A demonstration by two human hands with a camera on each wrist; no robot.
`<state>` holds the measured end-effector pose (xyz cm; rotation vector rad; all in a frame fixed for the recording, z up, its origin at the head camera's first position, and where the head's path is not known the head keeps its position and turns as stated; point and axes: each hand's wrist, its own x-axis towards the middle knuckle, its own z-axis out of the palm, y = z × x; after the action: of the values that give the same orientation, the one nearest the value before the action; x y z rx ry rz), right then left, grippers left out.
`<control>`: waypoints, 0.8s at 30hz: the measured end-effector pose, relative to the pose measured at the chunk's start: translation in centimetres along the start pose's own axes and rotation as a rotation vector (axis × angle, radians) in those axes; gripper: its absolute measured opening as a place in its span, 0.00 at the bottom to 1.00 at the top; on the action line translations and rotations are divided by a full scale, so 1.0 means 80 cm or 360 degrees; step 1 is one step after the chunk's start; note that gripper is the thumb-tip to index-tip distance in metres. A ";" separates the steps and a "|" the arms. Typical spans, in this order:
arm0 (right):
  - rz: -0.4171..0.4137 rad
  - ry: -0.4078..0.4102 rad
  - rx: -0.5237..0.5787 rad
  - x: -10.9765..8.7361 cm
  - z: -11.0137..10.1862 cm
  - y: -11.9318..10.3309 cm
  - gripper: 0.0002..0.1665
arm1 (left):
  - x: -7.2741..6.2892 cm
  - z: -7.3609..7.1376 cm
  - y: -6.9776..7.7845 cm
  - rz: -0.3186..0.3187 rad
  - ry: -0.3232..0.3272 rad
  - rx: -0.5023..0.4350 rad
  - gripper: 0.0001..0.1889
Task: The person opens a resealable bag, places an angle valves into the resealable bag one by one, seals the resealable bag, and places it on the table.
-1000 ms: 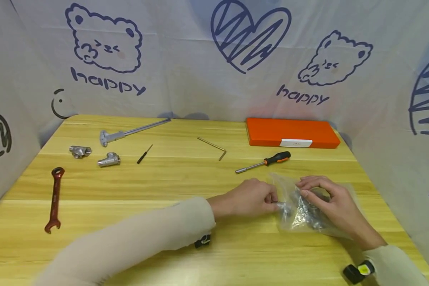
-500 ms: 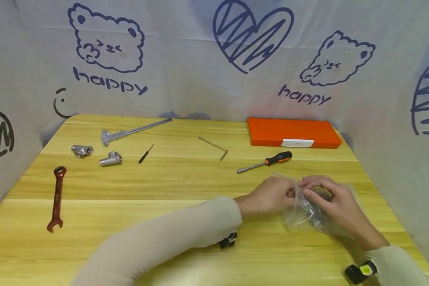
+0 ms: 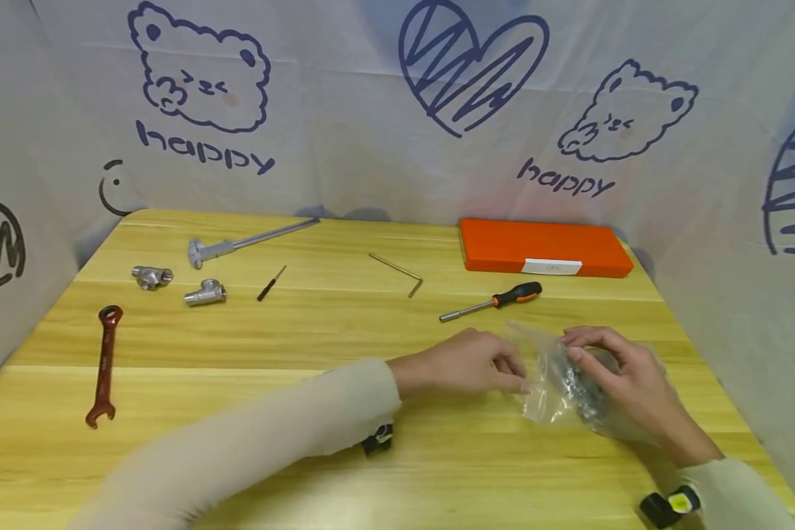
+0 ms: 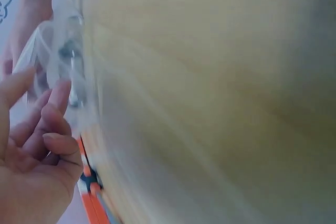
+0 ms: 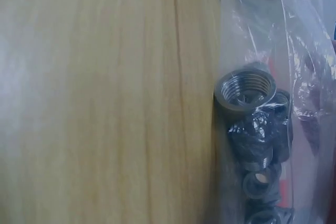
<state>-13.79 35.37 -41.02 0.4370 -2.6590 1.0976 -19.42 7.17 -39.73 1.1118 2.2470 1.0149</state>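
A clear plastic bag (image 3: 543, 386) lies on the right side of the table. Threaded metal pipe fittings (image 5: 247, 95) show through its film in the right wrist view. My right hand (image 3: 626, 375) grips the bag from above, thumb and fingers pinching its upper side. At the bag's left end is my left hand (image 3: 473, 364), thumb tip overlapping the film in the head view. In the left wrist view its thumb and forefinger stand apart, the other fingers loosely bent, with nothing between them. Two metal tee fittings (image 3: 205, 293) lie at the far left.
A red wrench (image 3: 106, 368) lies at the left, a caliper (image 3: 218, 252) behind the tees. Further right are a small black screwdriver (image 3: 270, 285), a hex key (image 3: 400, 272), and a nut driver (image 3: 493, 300) before an orange box (image 3: 546, 246). White cloth walls surround the table.
My left hand went right into the bag's mouth, then drew back left. A silvery piece at its fingertips one second ago no longer shows there. The right hand kept its hold.
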 end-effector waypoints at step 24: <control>-0.0008 -0.0028 -0.0004 0.000 -0.001 0.000 0.06 | -0.350 -0.268 -0.210 -0.0896 0.0572 0.0713 0.19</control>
<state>-13.74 35.38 -40.98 0.4544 -2.6729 1.0940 -25.16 -31.40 -37.38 0.3921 2.9299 0.5147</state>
